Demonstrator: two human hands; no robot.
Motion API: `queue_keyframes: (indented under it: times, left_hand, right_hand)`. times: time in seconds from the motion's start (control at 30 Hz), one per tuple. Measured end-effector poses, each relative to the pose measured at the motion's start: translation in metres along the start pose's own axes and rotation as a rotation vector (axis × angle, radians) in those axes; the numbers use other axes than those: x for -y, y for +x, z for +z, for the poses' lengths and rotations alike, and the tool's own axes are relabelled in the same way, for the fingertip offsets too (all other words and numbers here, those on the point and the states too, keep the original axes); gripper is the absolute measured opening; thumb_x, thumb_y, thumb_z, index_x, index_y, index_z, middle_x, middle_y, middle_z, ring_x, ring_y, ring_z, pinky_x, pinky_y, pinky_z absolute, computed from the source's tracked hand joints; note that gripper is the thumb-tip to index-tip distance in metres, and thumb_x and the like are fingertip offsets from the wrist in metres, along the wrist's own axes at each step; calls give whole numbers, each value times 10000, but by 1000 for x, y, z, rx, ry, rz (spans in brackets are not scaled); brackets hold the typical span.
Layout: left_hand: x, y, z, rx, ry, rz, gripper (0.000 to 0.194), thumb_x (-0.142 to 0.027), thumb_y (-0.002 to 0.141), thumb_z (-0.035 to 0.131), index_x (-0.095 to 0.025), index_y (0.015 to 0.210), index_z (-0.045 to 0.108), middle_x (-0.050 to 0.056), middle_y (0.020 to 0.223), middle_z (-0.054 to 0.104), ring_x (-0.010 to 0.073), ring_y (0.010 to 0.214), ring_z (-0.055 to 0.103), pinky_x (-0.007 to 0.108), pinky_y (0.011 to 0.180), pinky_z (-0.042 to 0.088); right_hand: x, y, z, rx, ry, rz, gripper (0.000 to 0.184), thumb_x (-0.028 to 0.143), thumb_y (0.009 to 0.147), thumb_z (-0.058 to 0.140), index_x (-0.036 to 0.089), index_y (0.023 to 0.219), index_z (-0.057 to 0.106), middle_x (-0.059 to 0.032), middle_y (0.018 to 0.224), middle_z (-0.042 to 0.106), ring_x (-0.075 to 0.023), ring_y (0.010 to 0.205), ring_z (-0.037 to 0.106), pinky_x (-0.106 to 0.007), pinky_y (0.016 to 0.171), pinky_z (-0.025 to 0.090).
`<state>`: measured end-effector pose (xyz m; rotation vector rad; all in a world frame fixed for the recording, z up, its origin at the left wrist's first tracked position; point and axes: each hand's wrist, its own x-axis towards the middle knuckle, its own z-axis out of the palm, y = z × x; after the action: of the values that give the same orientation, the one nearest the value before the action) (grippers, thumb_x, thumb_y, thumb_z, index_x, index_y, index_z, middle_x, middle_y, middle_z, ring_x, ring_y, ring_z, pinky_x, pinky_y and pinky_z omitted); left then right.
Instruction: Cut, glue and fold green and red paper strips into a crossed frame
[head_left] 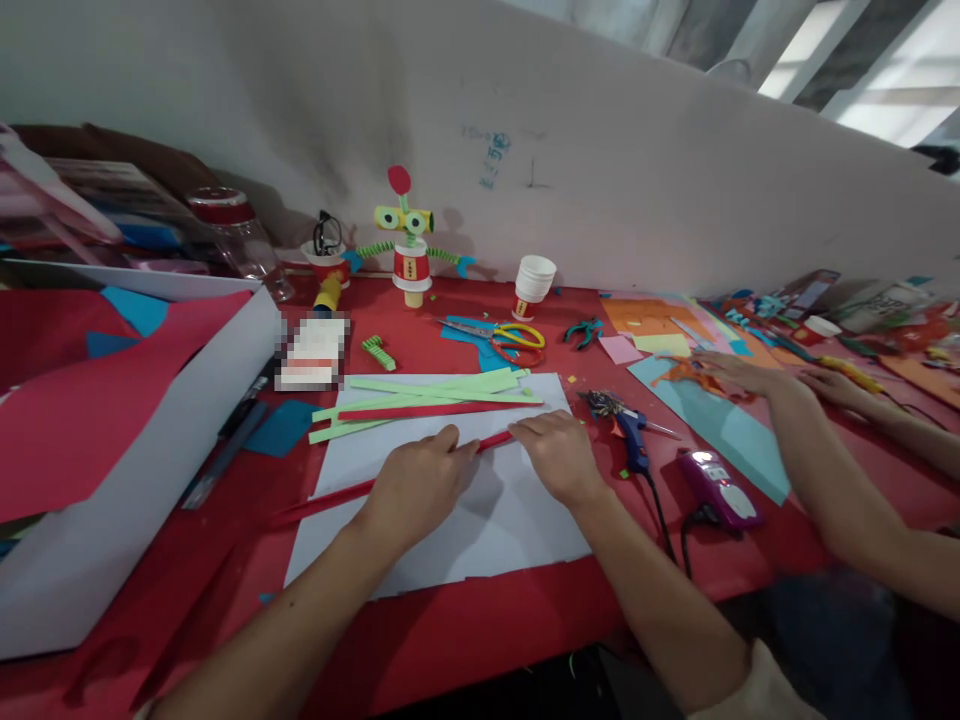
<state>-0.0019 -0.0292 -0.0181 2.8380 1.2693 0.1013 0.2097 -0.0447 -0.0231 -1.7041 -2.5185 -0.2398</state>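
A long red paper strip runs across the white sheets in front of me. Closed around its middle is my left hand. At the strip's right end, my right hand pinches it with the fingertips. Just beyond my hands, several light green paper strips lie loosely crossed, with another red strip on the near side of them. A short folded green paper spring rests past the sheets' far left corner.
Behind stands a paper-cup figure beside stacked paper cups. Scissors and pliers lie nearer. To my right are a glue gun and a purple device. A co-worker's hands handle orange paper. A white box occupies the left.
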Motion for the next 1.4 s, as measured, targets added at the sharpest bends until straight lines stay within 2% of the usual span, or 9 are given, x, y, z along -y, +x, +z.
queue_keyframes:
  times: [0.37,0.53,0.67,0.77,0.87,1.03,1.17,1.27,1.4]
  left_hand:
    - [0,2,4,56,-94,-23,514,-64,856,370,-259,1309,515,58,930,589,164,683,626,252,545,459]
    - [1,3,4,89,-86,32,641,13,810,353,-290,1369,437,56,964,581,171,732,618,255,583,467]
    - [1,3,4,94,-61,47,642,9,811,331,-290,1369,441,65,962,578,185,744,611,265,569,460]
    - [0,3,3,91,-54,48,634,-4,815,327,-293,1366,447,72,964,577,190,735,611,269,558,453]
    - [0,3,3,85,-60,28,637,-6,805,336,-299,1357,459,69,958,584,187,718,616,261,544,442]
    - [2,2,7,31,-147,-33,495,-72,858,349,-246,1274,553,62,944,606,159,696,616,246,562,441]
    - [3,2,12,-32,-207,-95,392,-190,910,364,-280,1198,614,43,969,596,152,682,615,255,539,425]
    - [3,1,14,-52,-176,-127,378,-233,919,365,-325,1181,622,26,962,592,158,652,611,267,506,394]
    - [2,2,11,-51,-227,-155,344,-248,913,380,-293,1147,628,27,1006,610,178,729,632,277,541,415]
  right_hand:
    - [11,-23,0,20,174,142,518,57,818,415,206,1296,548,-47,1355,546,-229,1268,419,-401,991,388]
    - [12,-25,-1,5,134,259,456,93,820,455,268,1207,621,-23,1334,565,-264,1267,422,-425,972,383]
    - [13,-28,0,-114,102,467,406,108,828,446,195,1172,644,-86,1190,651,-254,1093,534,-377,900,429]
    - [19,-29,-1,-97,103,353,465,110,830,449,228,1260,579,-58,1292,592,-260,1176,478,-381,922,404]
    - [19,-31,-6,-91,94,319,404,122,824,466,241,1171,633,-47,1279,603,-271,1186,472,-410,936,377]
    - [-16,-49,-21,-321,4,750,227,197,822,511,161,1003,643,-165,1043,653,-306,1010,534,-443,863,393]
    - [-50,-64,-24,-251,347,1114,298,270,719,637,131,979,589,-187,1004,629,-313,963,556,-399,816,402]
    - [-59,-67,-20,-293,624,1203,311,197,620,643,153,921,576,-101,845,641,-253,818,585,-331,719,413]
    - [-45,-64,-16,-343,846,1183,181,219,600,574,183,777,557,42,564,520,-152,526,499,-262,523,376]
